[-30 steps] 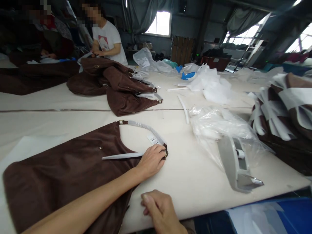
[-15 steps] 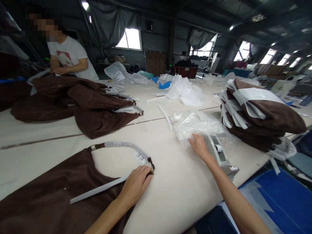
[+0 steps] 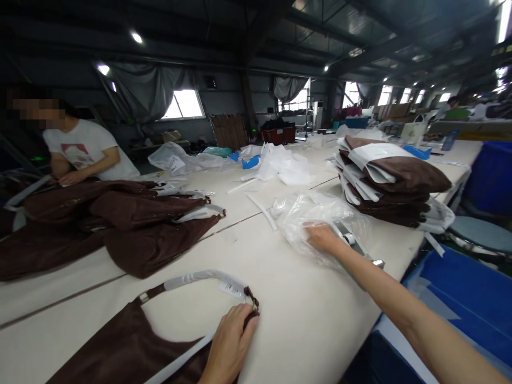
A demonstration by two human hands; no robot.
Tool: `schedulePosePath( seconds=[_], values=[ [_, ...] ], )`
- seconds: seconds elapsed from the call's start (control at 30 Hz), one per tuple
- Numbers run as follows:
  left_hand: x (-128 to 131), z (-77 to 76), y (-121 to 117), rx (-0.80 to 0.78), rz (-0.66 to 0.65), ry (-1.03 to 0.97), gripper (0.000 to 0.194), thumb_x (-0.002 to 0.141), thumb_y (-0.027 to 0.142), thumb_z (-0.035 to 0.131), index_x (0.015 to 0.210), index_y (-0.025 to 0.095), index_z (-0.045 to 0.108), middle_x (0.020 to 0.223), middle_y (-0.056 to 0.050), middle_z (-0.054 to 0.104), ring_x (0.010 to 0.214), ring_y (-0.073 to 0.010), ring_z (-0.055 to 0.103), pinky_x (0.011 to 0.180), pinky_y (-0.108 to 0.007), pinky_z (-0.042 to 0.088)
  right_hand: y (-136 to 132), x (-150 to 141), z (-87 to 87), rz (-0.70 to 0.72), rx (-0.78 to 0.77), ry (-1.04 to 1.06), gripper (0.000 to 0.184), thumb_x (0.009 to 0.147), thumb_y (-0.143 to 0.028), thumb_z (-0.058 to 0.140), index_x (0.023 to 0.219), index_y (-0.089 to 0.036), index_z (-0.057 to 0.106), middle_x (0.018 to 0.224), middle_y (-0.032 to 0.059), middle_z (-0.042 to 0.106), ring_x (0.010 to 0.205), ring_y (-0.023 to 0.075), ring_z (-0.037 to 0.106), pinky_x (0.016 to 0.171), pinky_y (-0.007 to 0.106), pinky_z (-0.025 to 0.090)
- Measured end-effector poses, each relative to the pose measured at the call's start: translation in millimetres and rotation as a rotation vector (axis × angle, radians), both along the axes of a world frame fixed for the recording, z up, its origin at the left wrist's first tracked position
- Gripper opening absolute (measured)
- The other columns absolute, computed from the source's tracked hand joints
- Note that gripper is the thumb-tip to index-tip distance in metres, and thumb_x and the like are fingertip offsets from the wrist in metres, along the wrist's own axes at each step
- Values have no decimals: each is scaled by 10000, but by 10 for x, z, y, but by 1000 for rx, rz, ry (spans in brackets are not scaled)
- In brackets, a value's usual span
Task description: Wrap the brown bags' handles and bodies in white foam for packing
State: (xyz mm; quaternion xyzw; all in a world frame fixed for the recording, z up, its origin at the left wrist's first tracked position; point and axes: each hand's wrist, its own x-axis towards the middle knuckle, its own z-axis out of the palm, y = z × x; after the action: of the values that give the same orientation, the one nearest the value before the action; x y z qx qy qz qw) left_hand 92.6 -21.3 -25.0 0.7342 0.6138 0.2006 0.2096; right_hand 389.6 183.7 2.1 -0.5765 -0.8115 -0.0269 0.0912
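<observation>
Left-hand (image 3: 230,341) fingers pinch the buckled end of the strap (image 3: 192,277) on a brown bag (image 3: 116,341) spread to their left; right-hand (image 3: 322,238) fingertips are lost in clear plastic (image 3: 292,213), their closure impossible to tell, a tape dispenser (image 3: 355,242) just to their right. A steady left grip should stop the strap shifting; thin film likely suits a light touch. Beneath them lies a pale table (image 3: 288,320); beyond, a white-shirted co-worker (image 3: 90,152) in a dim, windowed workshop.
</observation>
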Motion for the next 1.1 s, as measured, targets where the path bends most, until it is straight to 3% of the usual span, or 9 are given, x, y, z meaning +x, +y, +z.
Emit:
schedulePosePath(
  seconds=[0.2,0.33,0.5,0.6,0.73,0.83,0.9,0.97,1.1],
  values=[
    [-11,-5,8,3,3,-6,275,942,374,361,900,233,593,934,-72,657,930,-267,613,843,-411,488,-54,-61,107,28,-37,-72,127,885,-172,587,970,-118,665,1022,103,690,931,216,631,880,371,447],
    [-32,-40,28,21,0,-26,282,935,389,374,927,237,610,952,-75,670,939,-268,618,846,-407,493,-301,-23,113,41,9,-67,163,861,-122,568,992,-125,666,1070,158,674,1025,258,602,910,357,419],
    [-55,-118,67,47,5,-47,304,917,422,397,941,235,637,968,-75,684,941,-273,628,858,-414,498,-579,66,88,81,-14,-39,84,864,-140,596,902,-165,667,982,105,691,935,233,633,792,306,477],
    [-78,-161,75,40,1,-79,321,904,452,424,956,235,655,984,-76,693,951,-278,637,869,-423,507,-815,163,98,78,28,14,162,912,-207,571,1057,-172,635,1142,112,660,1036,242,614,854,333,494],
    [-82,-13,48,93,119,-189,398,855,536,531,1123,261,637,1151,-68,677,1080,-287,622,880,-395,534,-1434,401,-53,31,429,374,202,950,-180,505,1141,-193,571,1071,99,649,1015,226,609,900,369,490],
    [49,257,103,48,200,-272,474,802,600,582,1140,273,633,1197,-66,663,1117,-303,612,845,-382,553,-1872,621,-274,-276,715,672,286,900,-317,619,1150,-192,559,1018,100,620,962,260,598,840,412,505],
    [244,412,241,-55,166,-360,471,784,605,584,1092,253,645,1178,-75,669,1099,-302,623,887,-399,540,-1991,734,-408,-549,652,807,558,821,-465,687,1264,-171,516,1171,150,578,1035,305,577,852,451,503],
    [514,487,465,-153,114,-467,526,759,593,606,1128,218,622,1221,-106,645,1078,-294,630,927,-411,522,-1950,792,-511,-689,462,937,805,755,-555,707,1397,-165,417,1363,189,480,1161,343,531,938,484,474],
    [1099,419,1029,-267,291,-548,984,671,566,727,1463,171,297,1489,-226,389,1063,-298,632,780,-367,559,-1647,790,-593,-652,212,1095,1023,668,-566,741,1487,-164,279,1507,178,372,1326,345,429,1090,464,367]
  ],
)
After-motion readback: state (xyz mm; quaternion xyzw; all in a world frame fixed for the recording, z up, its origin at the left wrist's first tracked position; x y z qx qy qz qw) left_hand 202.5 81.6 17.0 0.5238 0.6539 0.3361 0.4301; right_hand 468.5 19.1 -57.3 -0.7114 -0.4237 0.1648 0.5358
